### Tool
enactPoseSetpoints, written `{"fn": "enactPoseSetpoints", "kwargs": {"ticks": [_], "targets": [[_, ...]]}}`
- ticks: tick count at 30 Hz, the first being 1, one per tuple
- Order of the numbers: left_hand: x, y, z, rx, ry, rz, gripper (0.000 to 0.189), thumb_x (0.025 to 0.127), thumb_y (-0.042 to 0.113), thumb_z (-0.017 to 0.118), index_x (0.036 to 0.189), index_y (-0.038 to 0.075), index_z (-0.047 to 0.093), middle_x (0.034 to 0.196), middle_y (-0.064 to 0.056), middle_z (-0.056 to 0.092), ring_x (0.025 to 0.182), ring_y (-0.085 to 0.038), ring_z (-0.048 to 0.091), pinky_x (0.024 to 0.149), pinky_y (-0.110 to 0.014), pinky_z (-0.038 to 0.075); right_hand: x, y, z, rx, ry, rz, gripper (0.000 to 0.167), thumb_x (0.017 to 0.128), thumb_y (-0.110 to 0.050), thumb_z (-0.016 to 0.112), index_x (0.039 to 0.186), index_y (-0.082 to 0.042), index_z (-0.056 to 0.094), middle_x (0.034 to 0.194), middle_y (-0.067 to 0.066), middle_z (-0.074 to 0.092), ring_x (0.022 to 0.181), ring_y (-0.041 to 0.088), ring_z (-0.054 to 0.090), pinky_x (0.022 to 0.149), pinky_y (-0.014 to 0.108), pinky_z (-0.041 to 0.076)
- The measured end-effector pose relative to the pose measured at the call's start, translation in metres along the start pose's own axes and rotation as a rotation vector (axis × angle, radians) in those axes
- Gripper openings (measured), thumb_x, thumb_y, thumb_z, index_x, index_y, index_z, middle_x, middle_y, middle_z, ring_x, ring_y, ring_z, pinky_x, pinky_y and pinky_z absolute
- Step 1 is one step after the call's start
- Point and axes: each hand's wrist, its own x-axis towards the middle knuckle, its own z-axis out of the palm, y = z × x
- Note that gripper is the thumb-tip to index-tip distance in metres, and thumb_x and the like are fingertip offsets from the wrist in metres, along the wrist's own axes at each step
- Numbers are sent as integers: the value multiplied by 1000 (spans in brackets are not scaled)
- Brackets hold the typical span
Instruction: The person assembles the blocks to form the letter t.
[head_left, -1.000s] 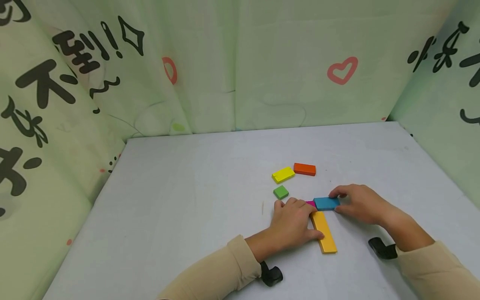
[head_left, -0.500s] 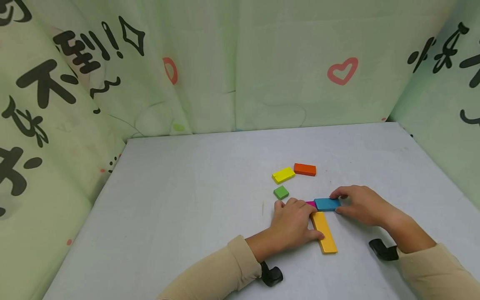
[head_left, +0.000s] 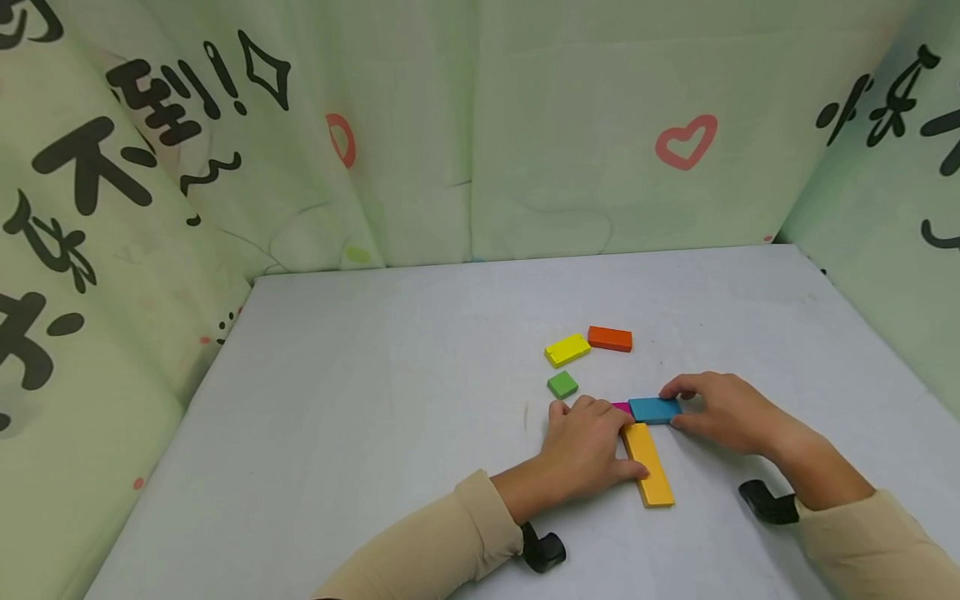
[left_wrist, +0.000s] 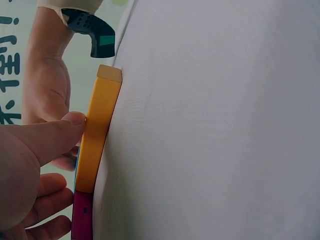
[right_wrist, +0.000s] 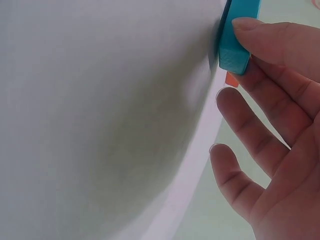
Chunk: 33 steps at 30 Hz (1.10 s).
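My left hand (head_left: 587,446) rests beside an orange-yellow block (head_left: 648,467), its thumb touching the long edge. Its other fingers lie by a magenta block (left_wrist: 82,215) at that block's far end, mostly covered by the hand in the head view. My right hand (head_left: 723,412) pinches the outer end of a blue block (head_left: 654,410) between thumb and fingers. The blue block lies flat, its inner end against the magenta block and close to the orange-yellow block's far end. In the right wrist view, the thumb presses one side of the blue block, with two fingers spread away from it.
Beyond the hands, a green block (head_left: 562,384), a yellow block (head_left: 567,350) and a red-orange block (head_left: 610,338) lie on the white table (head_left: 375,400). A pale green printed curtain (head_left: 570,125) hangs behind the table and at both sides.
My right hand and the blue block have shifted very slightly toward the near side of the table. The left hand and the other blocks stay in place.
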Motion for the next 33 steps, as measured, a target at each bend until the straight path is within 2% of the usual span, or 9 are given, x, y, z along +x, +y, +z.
{"fn": "enactPoseSetpoints", "kwargs": {"ticks": [14, 24, 33], "targets": [[-1, 1, -1, 8, 9, 4, 60, 81, 67, 71, 127, 29, 66, 123, 15, 62, 114, -8, 50, 89, -37, 36, -2, 0, 2, 0, 17, -12, 31, 86, -16, 78, 114, -5, 69, 106, 14, 66, 99, 37, 58, 86, 58, 49], [0, 1, -2, 9, -10, -6, 59, 81, 67, 71, 127, 30, 66, 124, 15, 62, 114, -7, 50, 89, -38, 36, -3, 1, 4, -11, 22, -21, 31, 85, -16, 79, 113, -5, 70, 104, 12, 67, 97, 35, 58, 85, 58, 49], [-1, 1, -3, 12, -14, -9, 59, 80, 67, 71, 127, 31, 66, 123, 16, 61, 114, -7, 50, 89, -38, 36, -2, -1, 5, 3, 22, -48, 38, 87, -16, 78, 120, -2, 68, 114, 14, 66, 104, 37, 58, 90, 60, 47]]}}
